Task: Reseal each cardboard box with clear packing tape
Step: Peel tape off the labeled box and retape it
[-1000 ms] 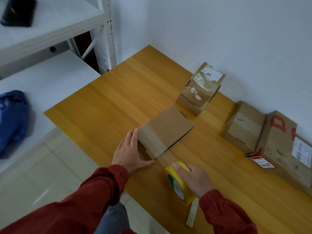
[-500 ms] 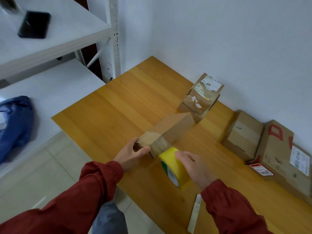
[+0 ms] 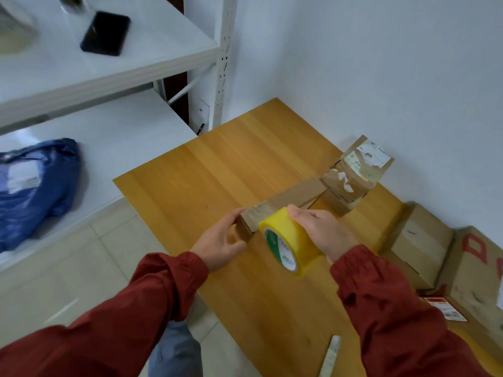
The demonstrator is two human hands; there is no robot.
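Grip: left hand [image 3: 220, 240] pinches slim cardboard box [image 3: 294, 194] end; right hand [image 3: 324, 232] curled round glossy yellow tape roll [image 3: 288, 240].

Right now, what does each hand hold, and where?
The left hand grips the flat brown cardboard box by its near end; the right hand holds the yellow tape roll around its rim.

Brown cardboard box [image 3: 292, 195] tipped up on edge, yellow tape roll [image 3: 292, 239] at its taped near end.
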